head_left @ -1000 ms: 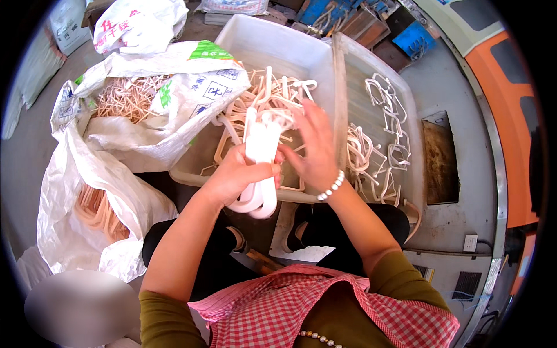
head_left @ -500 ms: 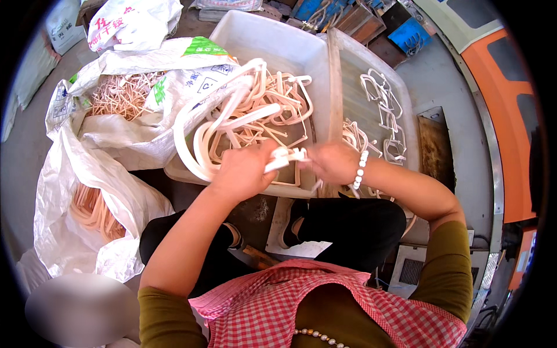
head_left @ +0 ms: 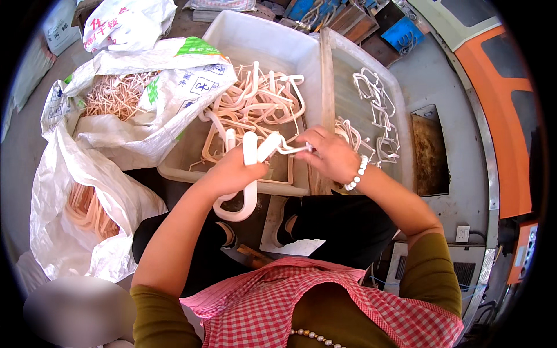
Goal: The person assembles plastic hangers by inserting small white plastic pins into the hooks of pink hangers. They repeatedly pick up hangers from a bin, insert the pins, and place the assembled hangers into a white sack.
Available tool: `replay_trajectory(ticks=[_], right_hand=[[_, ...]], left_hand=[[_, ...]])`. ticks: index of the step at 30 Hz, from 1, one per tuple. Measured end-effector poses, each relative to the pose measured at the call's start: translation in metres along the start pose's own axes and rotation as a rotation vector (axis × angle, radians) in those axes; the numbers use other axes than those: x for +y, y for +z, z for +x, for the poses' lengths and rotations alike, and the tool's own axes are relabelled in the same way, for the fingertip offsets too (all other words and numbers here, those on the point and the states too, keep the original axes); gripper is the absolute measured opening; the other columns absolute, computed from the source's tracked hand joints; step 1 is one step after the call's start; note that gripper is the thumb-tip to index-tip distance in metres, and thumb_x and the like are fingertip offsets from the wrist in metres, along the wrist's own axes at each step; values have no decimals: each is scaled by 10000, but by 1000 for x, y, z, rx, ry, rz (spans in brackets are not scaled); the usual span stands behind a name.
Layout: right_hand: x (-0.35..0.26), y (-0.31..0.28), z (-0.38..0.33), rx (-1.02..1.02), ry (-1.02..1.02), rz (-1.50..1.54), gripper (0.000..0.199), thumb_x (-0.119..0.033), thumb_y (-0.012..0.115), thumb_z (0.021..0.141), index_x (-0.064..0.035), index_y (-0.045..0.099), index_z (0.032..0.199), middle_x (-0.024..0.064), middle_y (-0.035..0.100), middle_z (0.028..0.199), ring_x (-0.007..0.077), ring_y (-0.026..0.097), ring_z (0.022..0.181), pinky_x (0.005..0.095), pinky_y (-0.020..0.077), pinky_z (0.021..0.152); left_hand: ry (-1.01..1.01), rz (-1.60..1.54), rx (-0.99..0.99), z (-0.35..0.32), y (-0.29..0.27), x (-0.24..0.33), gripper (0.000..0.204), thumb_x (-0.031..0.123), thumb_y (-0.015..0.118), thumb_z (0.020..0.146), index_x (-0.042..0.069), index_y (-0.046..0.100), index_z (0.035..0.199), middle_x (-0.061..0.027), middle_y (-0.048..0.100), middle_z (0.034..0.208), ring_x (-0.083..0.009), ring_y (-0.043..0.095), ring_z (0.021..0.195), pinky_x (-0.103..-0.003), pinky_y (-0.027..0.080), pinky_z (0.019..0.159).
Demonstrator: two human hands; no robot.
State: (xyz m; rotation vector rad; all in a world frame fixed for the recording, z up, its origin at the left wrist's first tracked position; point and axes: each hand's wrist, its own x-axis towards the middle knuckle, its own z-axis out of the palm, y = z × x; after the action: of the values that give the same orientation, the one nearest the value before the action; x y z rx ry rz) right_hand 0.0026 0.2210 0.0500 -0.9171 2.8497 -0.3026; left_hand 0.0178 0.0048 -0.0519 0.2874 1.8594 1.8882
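My left hand (head_left: 232, 173) is closed around a thick, pale pink, curved plastic piece (head_left: 250, 153), its rounded loop hanging below the fingers toward my lap. From its upper end a thin plastic stem (head_left: 294, 150) runs to the right. My right hand (head_left: 333, 155), with a white bead bracelet at the wrist, pinches that stem's far end between thumb and fingers. Both hands are over the near edge of a large white tub (head_left: 264, 29), where a heap of similar pink curved pieces (head_left: 261, 104) lies. My left palm hides part of the piece.
To the left, an open white sack (head_left: 200, 87) holds many short pink sticks (head_left: 119, 95); another sack (head_left: 52, 232) holds curved pink strips (head_left: 87, 211). Right of the wooden board (head_left: 328, 87), thin white frames (head_left: 383, 116) lie in a second compartment. An orange and grey machine (head_left: 496, 116) stands at the right.
The curved piece in my left hand has swung from over the tub down toward my lap. My right hand has moved slightly up and now pinches a thin stem.
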Motion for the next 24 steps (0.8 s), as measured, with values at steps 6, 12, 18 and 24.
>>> replay_trajectory(ticks=[6, 12, 18, 24], right_hand=[[5, -16, 14, 318, -471, -418, 316, -109, 674, 743, -45, 604, 1045, 103, 567, 975, 277, 581, 836, 371, 474, 727], [14, -25, 14, 84, -521, -293, 552, -15, 646, 647, -47, 554, 1190, 132, 533, 1070, 304, 551, 906, 379, 466, 773], [16, -37, 17, -95, -604, -314, 635, -18, 644, 658, -43, 478, 1271, 144, 511, 1126, 300, 542, 971, 381, 457, 839], [30, -30, 17, 14, -676, -526, 561, -86, 585, 748, -49, 448, 1291, 122, 515, 1148, 247, 552, 956, 361, 461, 840]], left_hand=[[-166, -594, -78, 1, -2, 4, 190, 113, 595, 841, 27, 560, 1007, -24, 545, 720, -119, 538, 641, -266, 447, 575], [-215, -696, -207, 0, -4, 7, 201, 200, 619, 865, 60, 559, 997, 22, 462, 649, -90, 422, 514, -242, 363, 479], [-276, -749, -217, -2, -4, 13, 165, 197, 617, 863, 74, 565, 960, 33, 451, 641, -82, 399, 516, -231, 339, 481], [-272, -811, -250, 2, -3, 9, 152, 159, 605, 848, 71, 549, 958, 26, 451, 658, -80, 425, 559, -233, 360, 499]])
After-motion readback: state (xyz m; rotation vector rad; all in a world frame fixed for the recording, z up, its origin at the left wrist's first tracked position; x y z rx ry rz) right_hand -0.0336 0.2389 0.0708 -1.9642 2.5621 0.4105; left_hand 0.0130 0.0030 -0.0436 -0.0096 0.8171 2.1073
